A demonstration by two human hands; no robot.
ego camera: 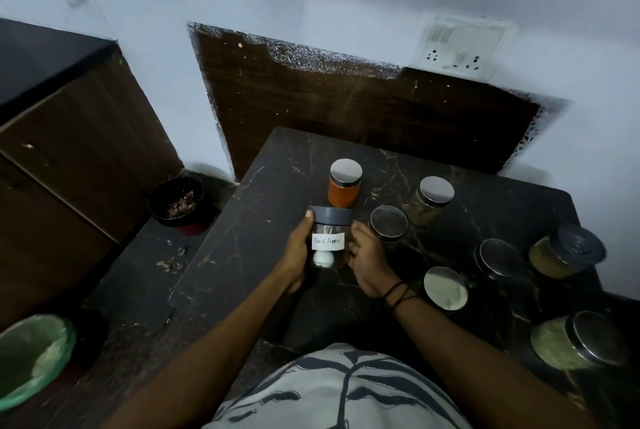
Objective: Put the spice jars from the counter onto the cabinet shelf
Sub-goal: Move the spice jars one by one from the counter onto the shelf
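Head view: looks down on a dark marble counter (263,255) with both hands at its near-centre.
Item in hand: Black Pepper jar (328,238), clear body, grey lid, handwritten white label facing the camera; held upright just at or above the counter top. Contact with the surface cannot be confirmed in this dim light.
Left hand (297,252): fingers curled round the jar's left side, thumb up near the lid.
Right hand (367,255): fingers wrapped on the jar's right side; black bands at the wrist.
Nearest neighbours: orange-spice jar (344,186) just behind the held jar; steel-lidded jar (388,223) just beside the right hand.
Other stock on counter: greenish-spice jar (431,201) further back; three more lidded jars near the right edge, and a pale-lidded jar (446,288) beside the right forearm.
Surroundings: wooden cabinet (69,165) to the left, doors appearing closed; green-lined bin (33,356) at lower left; wall socket (462,46) above the counter.
Step assessed: pick-up of one jar, with many not yet shelved.
Next move requires: a clear lift past the orange-spice jar, a carry leftward, and probably one hand freed to open the cabinet, its shelf being out of sight.
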